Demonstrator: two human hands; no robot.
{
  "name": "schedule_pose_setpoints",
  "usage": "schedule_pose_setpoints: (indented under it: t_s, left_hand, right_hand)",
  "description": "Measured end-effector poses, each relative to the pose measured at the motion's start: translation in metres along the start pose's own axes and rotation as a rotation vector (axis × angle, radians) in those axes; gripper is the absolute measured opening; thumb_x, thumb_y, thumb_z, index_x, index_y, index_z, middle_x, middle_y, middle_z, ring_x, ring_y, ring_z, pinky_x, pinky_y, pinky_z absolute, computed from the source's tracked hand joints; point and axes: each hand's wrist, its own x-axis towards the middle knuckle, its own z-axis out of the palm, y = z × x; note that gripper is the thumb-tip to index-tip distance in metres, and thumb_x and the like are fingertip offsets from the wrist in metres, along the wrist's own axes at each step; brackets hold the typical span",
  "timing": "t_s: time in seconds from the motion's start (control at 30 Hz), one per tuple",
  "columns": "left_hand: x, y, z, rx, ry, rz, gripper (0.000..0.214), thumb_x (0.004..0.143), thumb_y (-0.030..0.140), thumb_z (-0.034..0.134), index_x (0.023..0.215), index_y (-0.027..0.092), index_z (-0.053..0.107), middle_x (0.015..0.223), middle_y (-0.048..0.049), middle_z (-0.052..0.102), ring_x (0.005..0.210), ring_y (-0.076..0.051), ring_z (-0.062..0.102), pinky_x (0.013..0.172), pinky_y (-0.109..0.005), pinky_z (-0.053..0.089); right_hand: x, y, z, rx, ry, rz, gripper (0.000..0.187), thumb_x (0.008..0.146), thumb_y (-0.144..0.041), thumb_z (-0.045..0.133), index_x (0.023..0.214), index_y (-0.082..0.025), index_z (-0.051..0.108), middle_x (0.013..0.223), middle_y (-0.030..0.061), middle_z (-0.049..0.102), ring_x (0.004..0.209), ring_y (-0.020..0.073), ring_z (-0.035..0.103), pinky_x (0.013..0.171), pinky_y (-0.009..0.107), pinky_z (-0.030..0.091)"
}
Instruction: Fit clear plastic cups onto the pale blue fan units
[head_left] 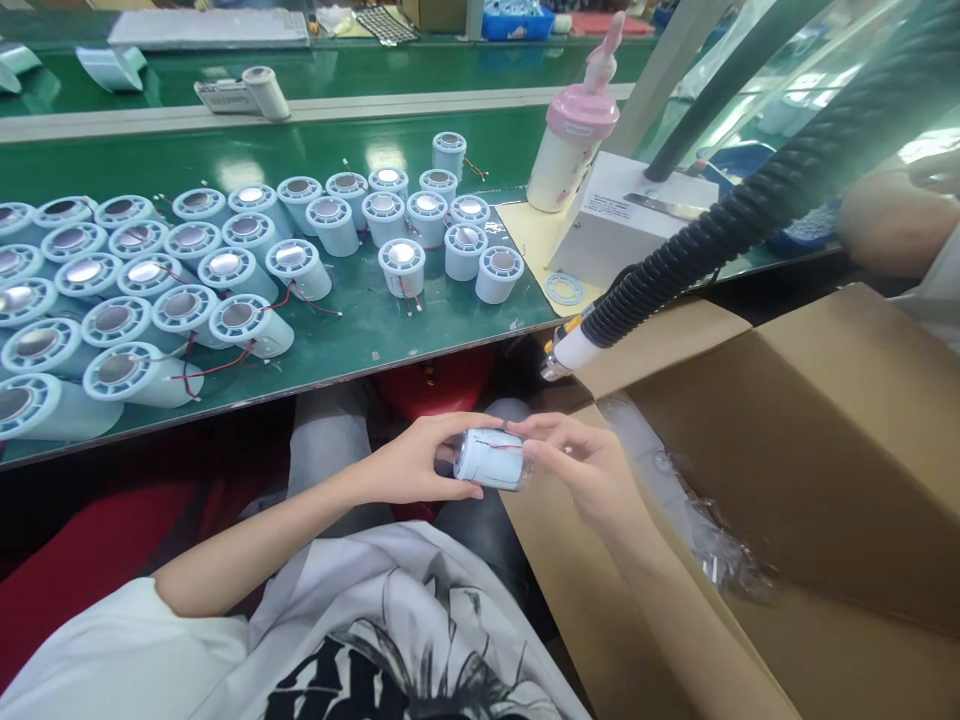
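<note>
Over my lap, my left hand (409,462) is wrapped round a light blue plastic cylinder (491,462) that lies on its side. A clear sleeve or cup seems to surround the cylinder, and thin red and dark wires run along it. At its right end, the fingers of my right hand (592,465) are closed in a pinch at the rim. Whether they grip the clear plastic, the cylinder or the wires cannot be made out. Many similar blue cylinders (401,268) stand on the green bench (360,330), several with red and black wires trailing.
An open cardboard box (825,480) with clear plastic pieces (705,545) is at my right. A black corrugated hose (697,240) with a metal-tipped nozzle hangs above its edge. A grey-white box (622,215), a loose blue ring (564,289) and a pink-lidded bottle (570,140) sit at the bench's right.
</note>
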Motion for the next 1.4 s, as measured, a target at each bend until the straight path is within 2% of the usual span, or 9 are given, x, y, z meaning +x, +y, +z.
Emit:
schedule_pose_setpoints:
  t_s: [0.1, 0.2, 0.27, 0.33, 0.5, 0.57, 1.03, 1.27, 1.4]
  left_hand:
    - [-0.003, 0.003, 0.003, -0.194, 0.04, -0.067, 0.068, 0.069, 0.022, 0.075, 0.13, 0.022, 0.045, 0.126, -0.0112, 0.055, 0.106, -0.022, 0.059, 0.088, -0.035, 0.052]
    - [-0.006, 0.006, 0.004, -0.312, 0.087, -0.118, 0.066, 0.067, 0.023, 0.076, 0.127, 0.022, 0.047, 0.122, -0.0102, 0.056, 0.101, -0.021, 0.06, 0.083, -0.033, 0.053]
    - [-0.008, 0.008, 0.004, -0.3, 0.073, -0.137, 0.068, 0.066, 0.025, 0.077, 0.128, 0.023, 0.047, 0.122, -0.0105, 0.056, 0.096, -0.021, 0.061, 0.076, -0.031, 0.054]
    - [-0.009, 0.009, 0.003, -0.231, 0.038, -0.129, 0.071, 0.067, 0.028, 0.077, 0.13, 0.024, 0.046, 0.124, -0.0111, 0.055, 0.095, -0.022, 0.062, 0.073, -0.03, 0.055]
    - [-0.013, 0.015, -0.001, -0.022, 0.014, 0.02, 0.073, 0.066, 0.026, 0.078, 0.133, 0.027, 0.048, 0.133, -0.0093, 0.052, 0.114, -0.025, 0.056, 0.093, -0.035, 0.049]
    - [-0.014, 0.018, -0.002, 0.012, 0.006, 0.061, 0.073, 0.066, 0.026, 0.078, 0.133, 0.029, 0.048, 0.134, -0.0088, 0.052, 0.118, -0.026, 0.054, 0.097, -0.036, 0.047]
    - [-0.016, 0.025, -0.006, 0.098, -0.054, 0.137, 0.071, 0.07, 0.025, 0.074, 0.134, 0.028, 0.046, 0.138, -0.0095, 0.049, 0.124, -0.027, 0.049, 0.099, -0.038, 0.046]
    - [-0.017, 0.022, -0.007, 0.125, -0.053, 0.17, 0.071, 0.07, 0.023, 0.074, 0.135, 0.028, 0.046, 0.138, -0.0101, 0.049, 0.126, -0.027, 0.048, 0.099, -0.036, 0.046]
    - [-0.018, 0.022, -0.007, 0.133, -0.052, 0.173, 0.071, 0.07, 0.023, 0.074, 0.135, 0.029, 0.046, 0.138, -0.0095, 0.049, 0.126, -0.027, 0.047, 0.098, -0.037, 0.047]
  right_hand:
    - [-0.001, -0.001, -0.005, -0.076, -0.12, -0.13, 0.01, 0.073, -0.031, 0.072, 0.078, -0.023, 0.071, 0.111, 0.0076, 0.067, 0.108, 0.027, 0.061, 0.086, 0.04, 0.054]
    - [-0.007, -0.002, -0.009, -0.369, -0.212, -0.339, 0.04, 0.072, -0.025, 0.075, 0.111, -0.026, 0.065, 0.129, 0.0075, 0.058, 0.119, 0.0276, 0.054, 0.099, 0.045, 0.047]
    - [-0.011, -0.001, -0.011, -0.487, -0.216, -0.426, 0.04, 0.075, -0.024, 0.073, 0.113, -0.027, 0.062, 0.13, 0.0072, 0.057, 0.119, 0.0266, 0.055, 0.102, 0.044, 0.045]
    - [-0.014, 0.002, -0.012, -0.495, -0.225, -0.438, 0.038, 0.075, -0.025, 0.073, 0.111, -0.026, 0.061, 0.129, 0.0075, 0.058, 0.118, 0.0266, 0.056, 0.1, 0.044, 0.047]
    - [-0.016, 0.004, -0.012, -0.32, -0.276, -0.303, 0.042, 0.075, -0.027, 0.073, 0.114, -0.026, 0.056, 0.125, 0.0068, 0.06, 0.114, 0.0251, 0.058, 0.093, 0.04, 0.053]
    - [-0.017, 0.002, -0.011, -0.269, -0.276, -0.249, 0.043, 0.074, -0.028, 0.074, 0.114, -0.026, 0.056, 0.119, 0.0065, 0.062, 0.109, 0.0247, 0.061, 0.09, 0.04, 0.055]
    - [-0.019, 0.001, -0.006, 0.026, -0.285, 0.031, 0.04, 0.076, -0.038, 0.07, 0.11, -0.025, 0.054, 0.102, 0.0057, 0.063, 0.087, 0.0188, 0.062, 0.069, 0.029, 0.055]
    - [-0.015, -0.001, 0.0, 0.169, -0.286, 0.136, 0.032, 0.077, -0.042, 0.067, 0.099, -0.023, 0.054, 0.081, -0.0003, 0.062, 0.066, 0.013, 0.06, 0.059, 0.025, 0.054]
    - [-0.013, 0.004, 0.001, 0.23, -0.307, 0.199, 0.029, 0.08, -0.044, 0.063, 0.097, -0.022, 0.054, 0.077, -0.0012, 0.062, 0.061, 0.0119, 0.062, 0.054, 0.023, 0.054]
